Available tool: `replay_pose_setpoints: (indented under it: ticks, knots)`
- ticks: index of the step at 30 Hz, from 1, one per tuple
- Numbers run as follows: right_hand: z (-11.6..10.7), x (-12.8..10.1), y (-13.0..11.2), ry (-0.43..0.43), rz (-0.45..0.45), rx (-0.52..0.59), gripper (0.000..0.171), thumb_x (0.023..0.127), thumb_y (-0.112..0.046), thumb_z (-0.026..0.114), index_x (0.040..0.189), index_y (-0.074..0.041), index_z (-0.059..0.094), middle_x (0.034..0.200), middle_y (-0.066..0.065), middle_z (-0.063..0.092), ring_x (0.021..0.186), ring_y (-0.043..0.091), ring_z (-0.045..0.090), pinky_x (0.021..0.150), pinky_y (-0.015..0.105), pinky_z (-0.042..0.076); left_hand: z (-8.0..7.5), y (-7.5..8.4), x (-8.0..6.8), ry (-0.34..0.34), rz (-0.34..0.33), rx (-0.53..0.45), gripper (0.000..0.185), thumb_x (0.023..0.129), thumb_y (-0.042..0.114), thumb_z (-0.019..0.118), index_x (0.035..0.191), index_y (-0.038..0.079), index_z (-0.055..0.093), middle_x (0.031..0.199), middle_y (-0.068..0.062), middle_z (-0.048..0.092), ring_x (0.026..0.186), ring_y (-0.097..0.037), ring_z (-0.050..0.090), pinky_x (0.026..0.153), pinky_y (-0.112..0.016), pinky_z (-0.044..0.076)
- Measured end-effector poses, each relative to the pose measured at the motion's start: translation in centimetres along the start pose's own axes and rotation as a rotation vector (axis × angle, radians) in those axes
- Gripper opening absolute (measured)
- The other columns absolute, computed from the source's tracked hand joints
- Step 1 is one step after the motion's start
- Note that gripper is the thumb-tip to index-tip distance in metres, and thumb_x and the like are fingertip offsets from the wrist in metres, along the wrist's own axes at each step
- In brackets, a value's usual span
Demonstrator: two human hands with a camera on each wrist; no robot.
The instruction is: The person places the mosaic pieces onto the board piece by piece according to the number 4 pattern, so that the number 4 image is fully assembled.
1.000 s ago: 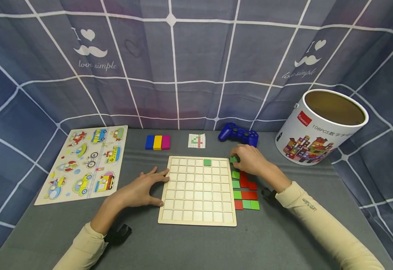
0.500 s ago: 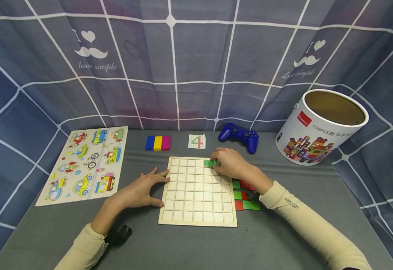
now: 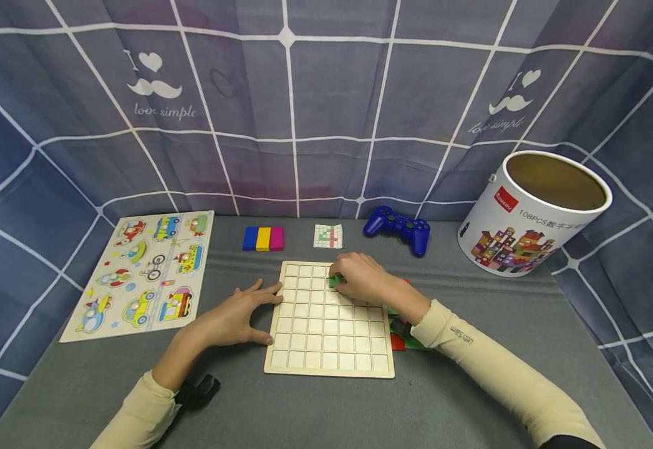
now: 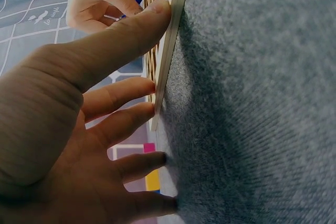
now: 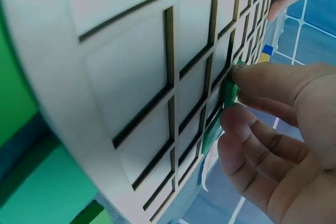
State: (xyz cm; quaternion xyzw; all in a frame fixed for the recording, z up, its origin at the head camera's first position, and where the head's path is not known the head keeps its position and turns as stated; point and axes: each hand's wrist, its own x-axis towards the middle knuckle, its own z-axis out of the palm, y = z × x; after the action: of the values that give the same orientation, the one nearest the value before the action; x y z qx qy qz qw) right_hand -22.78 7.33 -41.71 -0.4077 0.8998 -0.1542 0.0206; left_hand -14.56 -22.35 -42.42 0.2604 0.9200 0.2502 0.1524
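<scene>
A wooden grid board (image 3: 328,330) lies in the middle of the grey table. My right hand (image 3: 342,279) hovers over its upper rows and pinches a green square tile (image 5: 230,90) between thumb and fingers, right at the cells. Just below it in the right wrist view, another green tile (image 5: 211,132) sits in the board (image 5: 142,93). My left hand (image 3: 250,312) lies flat on the table, fingers (image 4: 126,90) straight against the board's left edge (image 4: 170,51). Red and green tiles (image 3: 398,340) lie beside the board's right edge, mostly hidden by my right forearm.
A vehicle peg puzzle (image 3: 141,274) lies at the left. Behind the board are blue, yellow and magenta blocks (image 3: 262,238), a small pattern card (image 3: 328,236) and a blue game controller (image 3: 398,227). An open white tub (image 3: 534,212) stands at the right. Checked cloth walls surround the table.
My right hand took a green tile from the pile at the right and carried it left over the board's top rows. The left hand has stayed put.
</scene>
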Motion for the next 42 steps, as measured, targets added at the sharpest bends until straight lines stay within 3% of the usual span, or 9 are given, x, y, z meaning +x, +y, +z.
replay_pose_setpoints:
  ticks: [6, 11, 24, 30, 36, 42]
  knots:
    - [0.2, 0.2, -0.2, -0.01, -0.012, 0.01, 0.005, 0.086, -0.011, 0.079, 0.086, -0.014, 0.075, 0.09, -0.001, 0.069, 0.071, 0.009, 0.054, 0.058, 0.026, 0.046, 0.1, 0.0, 0.0, 0.001, 0.006, -0.01, 0.079, 0.074, 0.031, 0.09, 0.142, 0.007, 0.056, 0.161, -0.008, 0.031, 0.147, -0.046, 0.015, 0.106, -0.077, 0.012]
    - [0.1, 0.4, -0.3, -0.031, -0.014, 0.031, 0.007, 0.085, -0.012, 0.081, 0.092, -0.012, 0.078, 0.096, 0.001, 0.072, 0.079, 0.012, 0.064, 0.065, 0.029, 0.053, 0.1, -0.1, -0.1, 0.007, 0.015, -0.009, 0.079, 0.075, 0.031, 0.09, 0.142, 0.007, 0.056, 0.161, -0.008, 0.032, 0.147, -0.046, 0.015, 0.106, -0.077, 0.012]
    - [-2.0, -1.7, 0.9, -0.001, 0.048, 0.081, 0.02, 0.088, -0.011, 0.078, 0.107, -0.008, 0.077, 0.106, 0.004, 0.073, 0.086, 0.017, 0.07, 0.073, 0.033, 0.057, 0.1, 0.0, 0.0, 0.008, 0.018, -0.011, 0.077, 0.075, 0.03, 0.09, 0.141, 0.008, 0.057, 0.161, -0.007, 0.033, 0.148, -0.044, 0.016, 0.107, -0.076, 0.013]
    - [-3.0, -3.6, 2.5, 0.016, 0.077, 0.06, 0.014, 0.087, -0.007, 0.076, 0.101, -0.008, 0.077, 0.096, 0.005, 0.073, 0.078, 0.016, 0.068, 0.066, 0.031, 0.055, 0.1, -0.1, -0.1, 0.006, 0.019, -0.012, 0.077, 0.075, 0.031, 0.089, 0.141, 0.008, 0.057, 0.161, -0.007, 0.032, 0.148, -0.044, 0.015, 0.107, -0.076, 0.012]
    - [-3.5, -5.6, 3.9, -0.009, 0.121, -0.014, 0.01, 0.084, -0.01, 0.079, 0.094, -0.01, 0.076, 0.077, -0.003, 0.063, 0.06, 0.009, 0.051, 0.052, 0.027, 0.041, 0.0, -0.1, -0.1, 0.003, 0.019, -0.012, 0.078, 0.075, 0.031, 0.09, 0.142, 0.008, 0.056, 0.161, -0.006, 0.032, 0.148, -0.044, 0.015, 0.107, -0.076, 0.012]
    - [-3.8, -7.3, 4.7, -0.031, 0.133, -0.062, 0.016, 0.082, -0.014, 0.084, 0.094, -0.01, 0.075, 0.079, 0.001, 0.065, 0.062, 0.009, 0.048, 0.054, 0.027, 0.041, 0.0, -0.1, 0.0, 0.003, 0.017, -0.012, 0.078, 0.075, 0.031, 0.09, 0.142, 0.009, 0.057, 0.161, -0.006, 0.032, 0.148, -0.044, 0.015, 0.108, -0.075, 0.012]
